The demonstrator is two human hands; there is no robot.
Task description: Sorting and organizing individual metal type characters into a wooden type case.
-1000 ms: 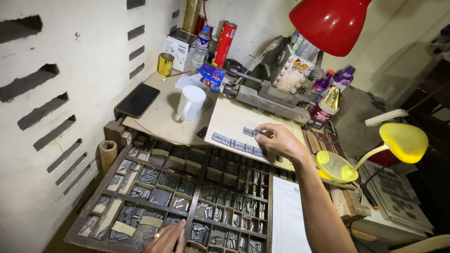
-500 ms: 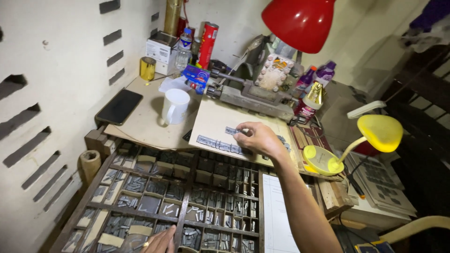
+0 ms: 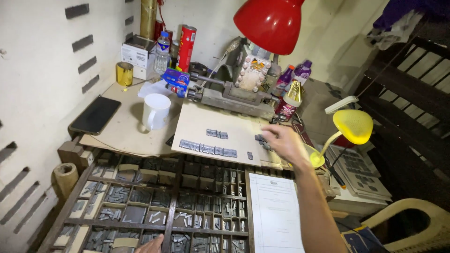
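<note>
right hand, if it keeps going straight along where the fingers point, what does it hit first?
The right hand points left over the cardboard sheet. First in line is the small dark cluster of metal type at its fingertips, probably touching already; depth is unclear. Beyond lie the rows of type.

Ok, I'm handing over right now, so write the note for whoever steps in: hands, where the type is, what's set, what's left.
Right hand: stretched over the right edge of the board, fingers at a small cluster of metal type; grip unclear.
Left hand: barely in view, at the type case.
Set: a long row of type, a short row above it, and one loose piece.
Left: the cluster is not in a row; the case compartments hold plenty of type.
</note>
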